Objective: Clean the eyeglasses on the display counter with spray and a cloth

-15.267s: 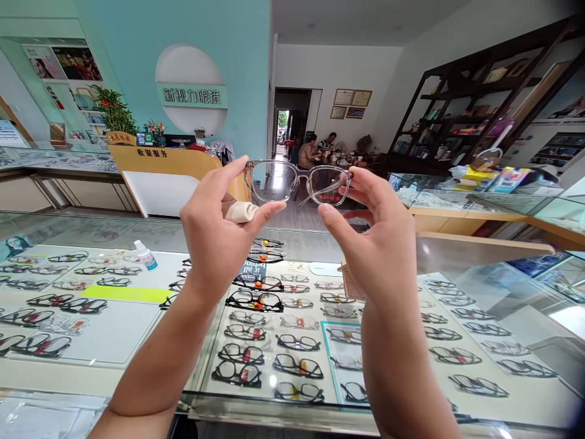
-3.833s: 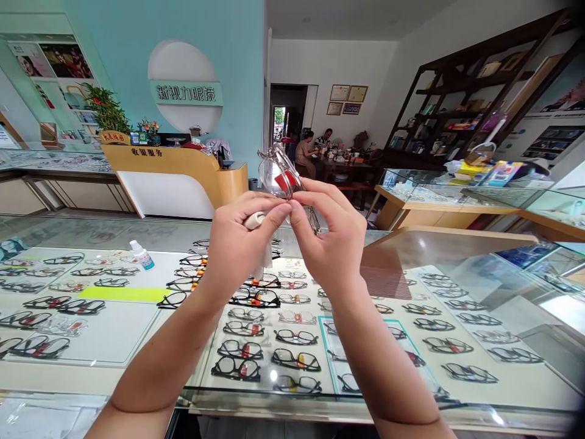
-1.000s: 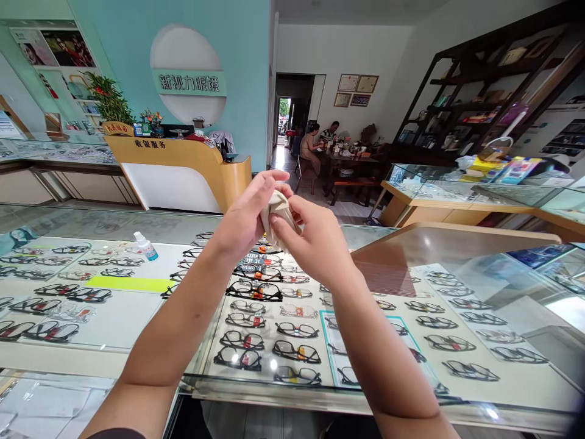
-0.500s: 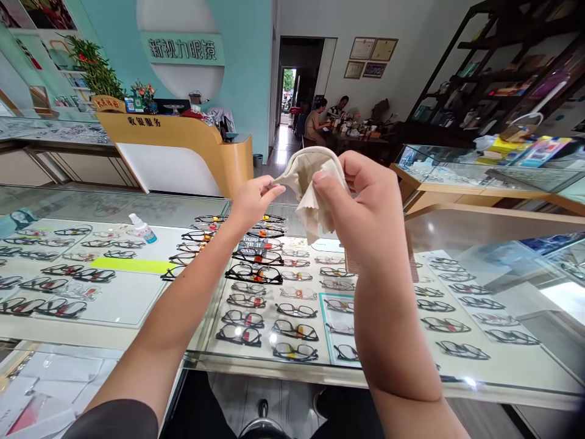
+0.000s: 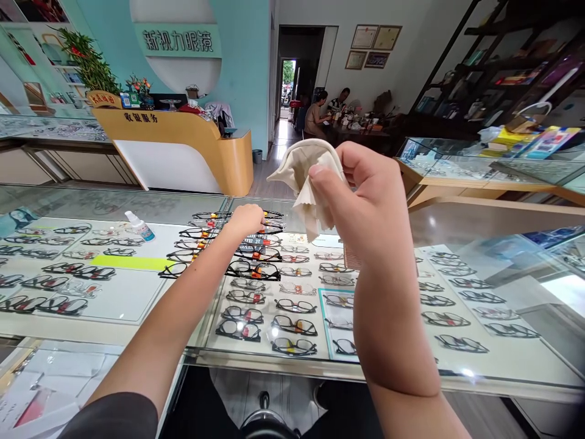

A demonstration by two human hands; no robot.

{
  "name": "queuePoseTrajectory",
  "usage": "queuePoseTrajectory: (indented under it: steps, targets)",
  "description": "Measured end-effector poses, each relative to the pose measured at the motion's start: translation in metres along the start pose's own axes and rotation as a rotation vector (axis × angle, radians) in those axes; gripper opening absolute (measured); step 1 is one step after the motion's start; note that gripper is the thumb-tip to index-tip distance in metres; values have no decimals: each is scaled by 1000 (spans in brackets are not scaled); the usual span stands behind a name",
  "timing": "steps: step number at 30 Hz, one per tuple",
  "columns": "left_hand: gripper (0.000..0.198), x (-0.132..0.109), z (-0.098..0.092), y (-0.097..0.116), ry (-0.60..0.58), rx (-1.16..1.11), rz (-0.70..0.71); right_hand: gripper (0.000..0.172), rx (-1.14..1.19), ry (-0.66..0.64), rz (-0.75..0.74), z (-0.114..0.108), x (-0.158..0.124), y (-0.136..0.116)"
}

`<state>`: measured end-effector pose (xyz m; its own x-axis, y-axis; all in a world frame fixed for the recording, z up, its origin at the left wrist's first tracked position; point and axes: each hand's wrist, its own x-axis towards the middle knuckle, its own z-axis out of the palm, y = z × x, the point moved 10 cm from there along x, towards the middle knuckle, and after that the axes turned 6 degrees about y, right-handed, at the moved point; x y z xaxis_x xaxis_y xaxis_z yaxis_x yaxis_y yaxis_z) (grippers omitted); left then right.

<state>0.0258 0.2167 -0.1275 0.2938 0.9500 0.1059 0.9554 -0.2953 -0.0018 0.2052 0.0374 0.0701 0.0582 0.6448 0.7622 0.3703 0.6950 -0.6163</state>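
My right hand (image 5: 365, 189) is raised above the counter, thumb and fingers pinched on a cream cloth (image 5: 315, 161). The cloth bends into a rounded upper edge, and its zigzag-cut corner hangs down. Lower and to the left, my left hand (image 5: 248, 219) is down at the black-framed glasses (image 5: 253, 270) in rows on the glass counter. Its fingers curl downward behind the knuckles, so whatever they grip is hidden. A brown striped item (image 5: 351, 256) shows partly behind my right wrist.
A spray bottle (image 5: 139, 226) stands on the glass counter (image 5: 228, 360) at left, near a yellow-green strip (image 5: 130, 263). Many more spectacle frames (image 5: 461, 343) lie to the right. Beyond are a cashier desk (image 5: 183, 146) and two people seated at a table.
My left hand has let go of the cloth's left edge and dropped to the glasses on the counter. My right hand still holds the cloth at about the same height.
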Motion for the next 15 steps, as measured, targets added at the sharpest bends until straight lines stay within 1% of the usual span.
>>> queuePoseTrajectory:
  steps: [2, 4, 7, 9, 10, 13, 15]
  targets:
    - [26, 1, 7, -2, -11, 9, -6, 38, -11, -12, 8, 1, 0, -2]
    - [23, 1, 8, -2, -13, 15, -7, 38, -18, -20, 13, 1, 0, -5]
    - [14, -1, -4, 1, -10, 16, 0, 38, -28, -20, 24, 1, 0, -5]
    - [12, -6, -21, 2, 18, 17, 8, 38, -30, -14, 25, 0, 0, -4]
    - [12, -8, -32, 3, 51, 10, 17, 38, -27, -6, 15, 0, 1, -4]
    - [17, -19, -68, 5, 191, -69, 59, 35, -25, 32, -31, -3, 2, -4]
    - [16, -27, -89, 5, 280, -138, 69, 29, -35, 55, -59, -4, 3, -5]
